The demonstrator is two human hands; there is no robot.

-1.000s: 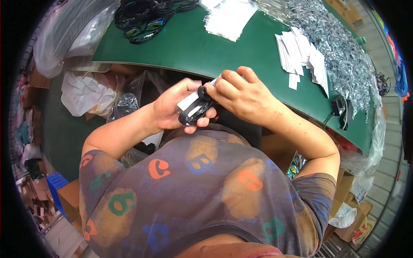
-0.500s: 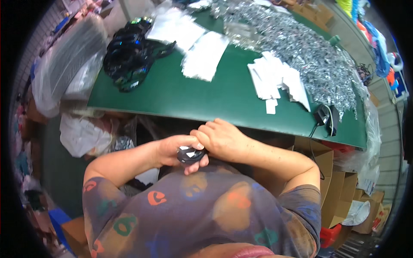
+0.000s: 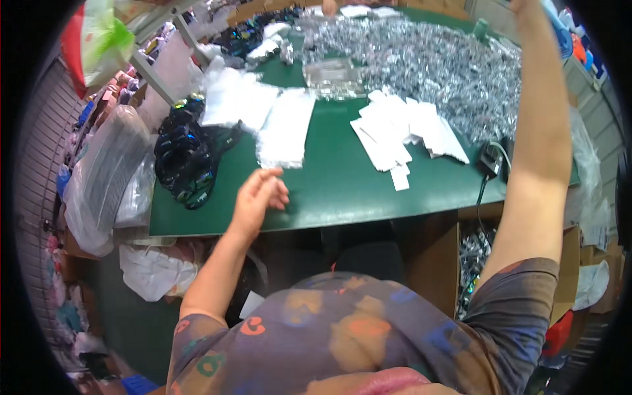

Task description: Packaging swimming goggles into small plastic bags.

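My left hand [image 3: 260, 201] hovers over the near edge of the green table [image 3: 329, 197], fingers loosely bent and apart, with nothing visible in it. Just beyond its fingertips lies a stack of clear-and-white plastic sleeves [image 3: 288, 128]. To the left of these is a heap of glossy black looped items [image 3: 187, 155]. My right arm stretches far up along the right side. Its hand [image 3: 521, 5] is almost wholly cut off by the upper edge, so the fingers are hidden. White paper slips [image 3: 388, 135] lie in a loose pile between the arms.
A wide mound of shiny silver pieces [image 3: 421, 66] covers the far right of the table. A black adapter [image 3: 490, 161] with a cable sits at the right edge. Under it stands a cardboard box [image 3: 431, 270] holding shiny pieces. Wrapped plastic [image 3: 105, 178] stands at left.
My hands have parted. The black coil they held together no longer shows in them. The left moved forward over the table edge; the right arm swung far up and right. The view has shifted.
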